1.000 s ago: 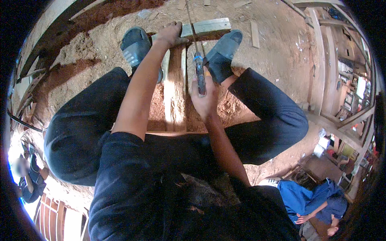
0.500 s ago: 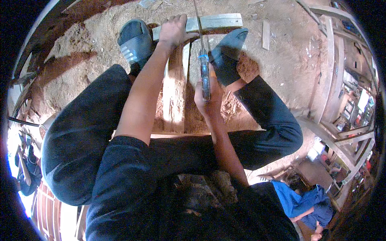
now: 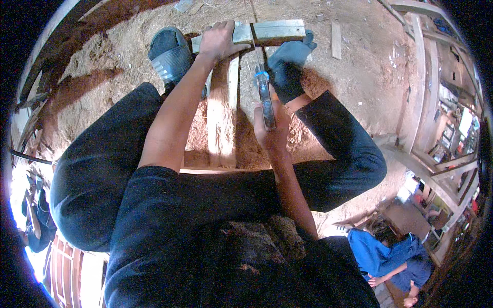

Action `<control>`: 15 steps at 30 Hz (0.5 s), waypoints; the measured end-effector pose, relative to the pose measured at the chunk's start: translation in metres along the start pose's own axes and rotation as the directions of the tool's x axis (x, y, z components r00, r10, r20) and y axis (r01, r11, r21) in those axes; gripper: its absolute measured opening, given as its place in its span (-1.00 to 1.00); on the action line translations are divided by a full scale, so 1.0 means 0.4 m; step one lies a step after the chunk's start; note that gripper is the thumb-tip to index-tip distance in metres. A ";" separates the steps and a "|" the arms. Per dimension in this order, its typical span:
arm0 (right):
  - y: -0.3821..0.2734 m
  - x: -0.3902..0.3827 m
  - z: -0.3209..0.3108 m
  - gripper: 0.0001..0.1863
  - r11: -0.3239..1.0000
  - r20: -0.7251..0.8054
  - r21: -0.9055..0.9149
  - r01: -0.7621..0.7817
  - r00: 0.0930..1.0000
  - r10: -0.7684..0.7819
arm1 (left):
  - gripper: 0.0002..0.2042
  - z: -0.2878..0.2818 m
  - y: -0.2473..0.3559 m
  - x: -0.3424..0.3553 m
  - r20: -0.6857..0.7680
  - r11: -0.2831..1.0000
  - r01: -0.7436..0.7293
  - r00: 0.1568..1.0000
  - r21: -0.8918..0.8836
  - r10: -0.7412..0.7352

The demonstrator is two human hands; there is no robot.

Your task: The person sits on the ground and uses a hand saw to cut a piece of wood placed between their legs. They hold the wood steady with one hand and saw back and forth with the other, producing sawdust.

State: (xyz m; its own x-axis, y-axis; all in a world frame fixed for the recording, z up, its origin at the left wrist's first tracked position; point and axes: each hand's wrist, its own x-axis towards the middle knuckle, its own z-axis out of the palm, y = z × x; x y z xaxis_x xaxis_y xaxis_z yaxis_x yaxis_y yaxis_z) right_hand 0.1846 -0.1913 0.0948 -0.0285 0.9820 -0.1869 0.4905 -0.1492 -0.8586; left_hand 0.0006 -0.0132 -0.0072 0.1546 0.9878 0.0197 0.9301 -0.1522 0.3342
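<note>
A pale wooden board (image 3: 280, 31) lies crosswise in front of me, with one end near my left foot and the other near my right foot. My left hand (image 3: 218, 42) is clamped over its left part, fingers over the far edge and thumb stretched to the right. My right hand (image 3: 273, 126) grips a handsaw (image 3: 265, 97) by its dark handle with a blue band. The thin blade points away from me and crosses the board just right of my left thumb. How deep it sits in the wood I cannot tell.
Beneath the board a lengthwise timber (image 3: 222, 123) runs toward me, by reddish sawdust. My left foot wears a dark sandal (image 3: 171, 59). A loose wood strip (image 3: 336, 41) lies at the right. Wooden frames (image 3: 418, 87) stand farther right; a person in blue (image 3: 382, 254) sits lower right.
The saw has slid slightly toward me, its handle now tilted with the butt further right. My left hand stays on the board. My right foot has shifted slightly.
</note>
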 end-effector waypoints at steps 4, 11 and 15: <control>0.024 -0.034 0.001 -0.50 0.964 -0.105 -0.209 0.167 0.976 -0.191 | -0.28 0.012 0.001 -0.015 0.047 0.999 -0.033 0.998 -0.005 0.033; 0.013 -0.051 0.014 -0.49 0.984 -0.122 -0.044 0.173 0.977 -0.177 | -0.29 0.014 0.014 -0.029 -0.017 0.998 -0.049 0.999 -0.031 0.048; 0.024 -0.052 0.029 -0.49 0.971 -0.145 -0.099 0.219 0.962 -0.232 | -0.29 0.009 0.015 -0.032 -0.019 0.998 -0.048 0.999 -0.041 0.048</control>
State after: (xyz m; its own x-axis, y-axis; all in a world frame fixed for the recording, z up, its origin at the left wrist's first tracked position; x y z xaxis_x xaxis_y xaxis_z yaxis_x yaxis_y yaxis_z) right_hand 0.1797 -0.2147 0.0849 -0.0148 0.9959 0.0888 0.5558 0.0820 -0.8272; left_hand 0.0053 -0.0270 -0.0087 0.1925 0.9798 0.0532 0.9071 -0.1984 0.3712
